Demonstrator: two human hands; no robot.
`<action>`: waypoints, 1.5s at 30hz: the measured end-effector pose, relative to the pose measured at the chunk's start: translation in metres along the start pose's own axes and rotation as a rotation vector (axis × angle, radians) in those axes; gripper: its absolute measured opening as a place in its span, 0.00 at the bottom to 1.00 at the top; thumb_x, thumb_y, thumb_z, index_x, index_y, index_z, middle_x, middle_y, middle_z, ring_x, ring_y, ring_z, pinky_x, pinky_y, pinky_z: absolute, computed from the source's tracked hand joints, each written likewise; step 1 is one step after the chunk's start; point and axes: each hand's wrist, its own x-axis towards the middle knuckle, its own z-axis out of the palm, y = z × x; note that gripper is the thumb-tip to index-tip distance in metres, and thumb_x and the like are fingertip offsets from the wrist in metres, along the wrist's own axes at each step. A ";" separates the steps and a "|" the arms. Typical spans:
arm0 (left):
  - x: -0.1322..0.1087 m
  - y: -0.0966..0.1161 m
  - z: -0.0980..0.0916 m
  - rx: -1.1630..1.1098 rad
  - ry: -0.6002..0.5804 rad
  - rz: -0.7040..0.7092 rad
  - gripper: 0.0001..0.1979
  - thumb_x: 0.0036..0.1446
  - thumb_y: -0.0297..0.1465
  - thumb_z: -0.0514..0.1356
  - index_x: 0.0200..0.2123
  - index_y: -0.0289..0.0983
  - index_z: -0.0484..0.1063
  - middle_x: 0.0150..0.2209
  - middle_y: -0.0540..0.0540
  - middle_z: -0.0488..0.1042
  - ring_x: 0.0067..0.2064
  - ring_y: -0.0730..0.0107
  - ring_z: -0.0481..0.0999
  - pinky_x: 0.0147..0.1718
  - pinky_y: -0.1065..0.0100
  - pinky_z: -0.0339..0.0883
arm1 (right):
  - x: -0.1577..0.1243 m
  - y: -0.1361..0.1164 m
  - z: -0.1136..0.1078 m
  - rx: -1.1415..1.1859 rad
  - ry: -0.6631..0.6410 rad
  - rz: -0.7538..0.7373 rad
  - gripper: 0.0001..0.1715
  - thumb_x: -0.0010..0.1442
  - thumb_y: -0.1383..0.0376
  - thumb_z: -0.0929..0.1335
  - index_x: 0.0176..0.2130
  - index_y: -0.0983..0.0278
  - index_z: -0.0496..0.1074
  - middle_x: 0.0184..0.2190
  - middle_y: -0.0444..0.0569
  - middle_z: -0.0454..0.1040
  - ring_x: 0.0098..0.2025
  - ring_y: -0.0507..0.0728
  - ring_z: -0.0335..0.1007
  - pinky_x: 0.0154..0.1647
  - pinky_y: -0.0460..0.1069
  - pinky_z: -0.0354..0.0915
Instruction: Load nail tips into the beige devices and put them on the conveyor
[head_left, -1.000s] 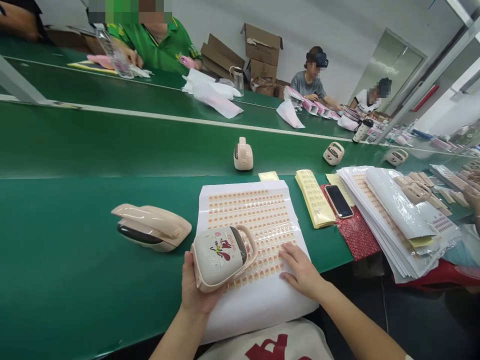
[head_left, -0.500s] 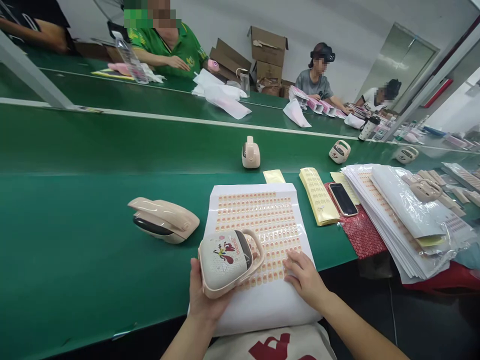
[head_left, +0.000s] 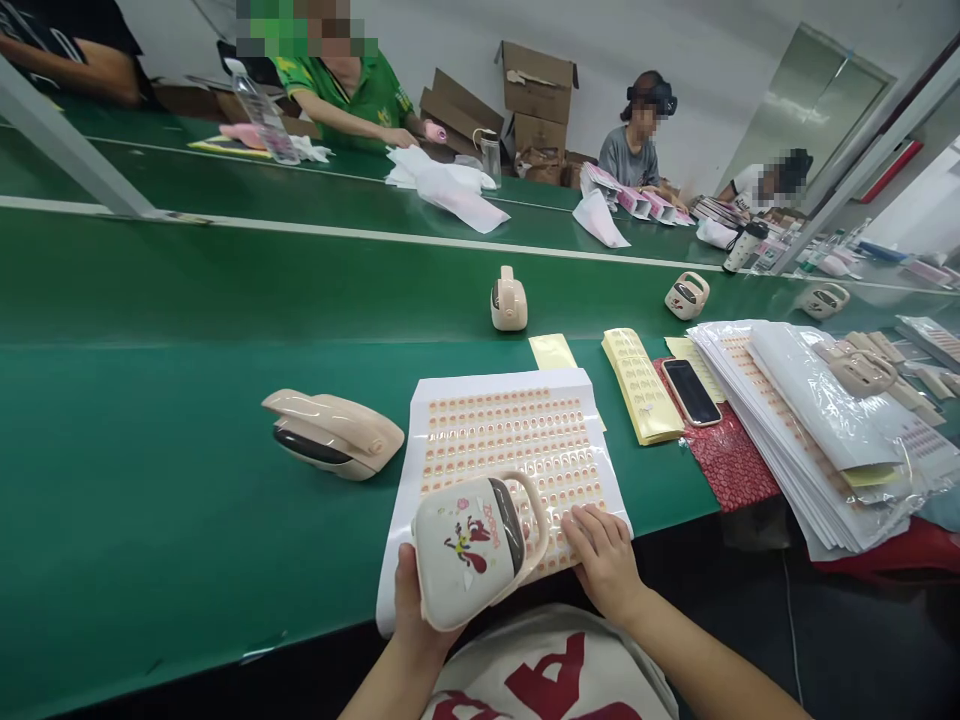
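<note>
My left hand (head_left: 424,622) grips a cream portable speaker (head_left: 466,560) from its lower left side. Its pale front bears a red cartoon print, and a loop handle and dark strip face right. The speaker is held over a white sticker sheet (head_left: 480,440) covered in rows of small orange stickers, hiding part of it. At the lower right of this sheet is my right hand (head_left: 604,560), its fingers bent together over the edge; whether a single sticker is between the fingertips is hidden. Another cream device with a handle (head_left: 334,435) lies on the table to the left.
On the green table (head_left: 150,500), more speakers stand farther back (head_left: 510,302), (head_left: 687,296). To the right are yellow label strips (head_left: 641,385), a phone (head_left: 691,392) and a stack of sheets (head_left: 780,440). Several people sit across the table, near white paper (head_left: 457,190).
The speaker in my left hand has shifted slightly right and turned its printed front more upward. The sticker sheet's lower part has bent down at the table edge. My right hand stays at the sheet.
</note>
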 end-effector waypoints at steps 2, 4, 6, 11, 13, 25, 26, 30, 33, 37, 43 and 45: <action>0.003 0.001 0.010 -0.094 -0.009 0.010 0.27 0.54 0.50 0.52 0.56 0.52 0.59 0.46 0.50 0.75 0.51 0.55 0.70 0.55 0.53 0.58 | -0.002 0.003 -0.006 0.083 -0.077 -0.013 0.29 0.56 0.65 0.64 0.57 0.64 0.59 0.51 0.56 0.66 0.54 0.63 0.59 0.48 0.57 0.62; 0.005 0.003 0.018 -0.169 -0.012 0.004 0.26 0.55 0.49 0.51 0.57 0.53 0.58 0.46 0.50 0.75 0.47 0.58 0.73 0.54 0.54 0.60 | -0.002 0.007 -0.014 0.200 -0.159 -0.037 0.28 0.57 0.62 0.65 0.56 0.63 0.60 0.51 0.55 0.66 0.55 0.64 0.58 0.49 0.58 0.63; 0.007 0.004 0.023 -0.216 -0.035 0.001 0.26 0.56 0.49 0.51 0.58 0.54 0.55 0.46 0.50 0.75 0.45 0.60 0.74 0.53 0.54 0.61 | -0.001 0.011 -0.019 0.283 -0.169 -0.039 0.24 0.58 0.63 0.65 0.54 0.61 0.61 0.49 0.54 0.68 0.55 0.61 0.59 0.50 0.57 0.64; 0.009 0.005 0.026 -0.245 -0.051 0.002 0.28 0.56 0.49 0.51 0.59 0.55 0.51 0.46 0.52 0.75 0.45 0.61 0.75 0.52 0.56 0.62 | 0.001 0.007 -0.018 0.246 -0.068 -0.014 0.14 0.58 0.68 0.65 0.46 0.61 0.67 0.43 0.53 0.71 0.50 0.61 0.64 0.44 0.57 0.66; 0.009 0.004 0.025 -0.258 -0.054 0.004 0.27 0.55 0.48 0.52 0.58 0.55 0.52 0.47 0.53 0.74 0.45 0.63 0.75 0.50 0.59 0.65 | 0.004 0.004 -0.019 0.281 -0.056 0.010 0.08 0.58 0.68 0.64 0.39 0.61 0.70 0.41 0.51 0.72 0.46 0.60 0.66 0.43 0.58 0.65; 0.018 -0.016 0.064 -0.264 -0.469 0.039 0.26 0.55 0.44 0.56 0.56 0.44 0.60 0.54 0.44 0.68 0.56 0.60 0.66 0.55 0.60 0.59 | 0.093 -0.043 -0.027 1.120 0.343 0.718 0.16 0.56 0.56 0.66 0.25 0.65 0.66 0.49 0.56 0.65 0.54 0.61 0.63 0.51 0.57 0.65; 0.018 -0.016 0.066 -0.272 -0.481 0.041 0.25 0.56 0.44 0.55 0.55 0.43 0.62 0.54 0.44 0.68 0.56 0.62 0.66 0.55 0.62 0.58 | 0.097 -0.047 -0.024 1.130 0.360 0.727 0.16 0.55 0.56 0.66 0.25 0.65 0.66 0.49 0.55 0.64 0.53 0.60 0.63 0.51 0.57 0.65; 0.018 -0.017 0.070 -0.306 -0.505 0.073 0.21 0.58 0.43 0.53 0.53 0.44 0.64 0.53 0.46 0.69 0.55 0.66 0.66 0.55 0.67 0.60 | 0.104 -0.055 -0.018 1.116 0.390 0.712 0.14 0.56 0.57 0.66 0.25 0.65 0.66 0.49 0.55 0.64 0.53 0.59 0.63 0.51 0.56 0.65; 0.017 -0.018 0.072 -0.344 -0.531 0.083 0.20 0.59 0.43 0.51 0.53 0.44 0.64 0.53 0.47 0.69 0.56 0.67 0.65 0.54 0.68 0.60 | 0.104 -0.057 -0.017 1.069 0.413 0.688 0.14 0.56 0.58 0.65 0.25 0.64 0.66 0.47 0.55 0.64 0.55 0.60 0.60 0.50 0.55 0.65; 0.018 -0.019 0.078 -0.371 -0.587 0.056 0.20 0.59 0.42 0.52 0.52 0.41 0.65 0.54 0.46 0.68 0.55 0.70 0.66 0.53 0.73 0.60 | 0.103 -0.060 -0.015 1.000 0.443 0.636 0.13 0.57 0.59 0.65 0.25 0.64 0.65 0.48 0.54 0.63 0.55 0.60 0.59 0.51 0.57 0.63; 0.022 -0.023 0.077 -0.406 -0.546 0.041 0.26 0.58 0.42 0.53 0.58 0.42 0.57 0.53 0.45 0.69 0.55 0.71 0.66 0.53 0.76 0.58 | 0.104 -0.058 -0.010 0.820 0.509 0.517 0.11 0.59 0.62 0.63 0.26 0.63 0.64 0.46 0.53 0.63 0.53 0.59 0.60 0.56 0.61 0.59; 0.022 -0.023 0.075 -0.428 -0.524 0.016 0.28 0.58 0.42 0.53 0.60 0.43 0.52 0.52 0.44 0.70 0.55 0.70 0.67 0.53 0.75 0.59 | 0.106 -0.057 -0.011 0.751 0.523 0.459 0.10 0.59 0.64 0.62 0.27 0.63 0.64 0.44 0.52 0.63 0.52 0.59 0.61 0.56 0.62 0.58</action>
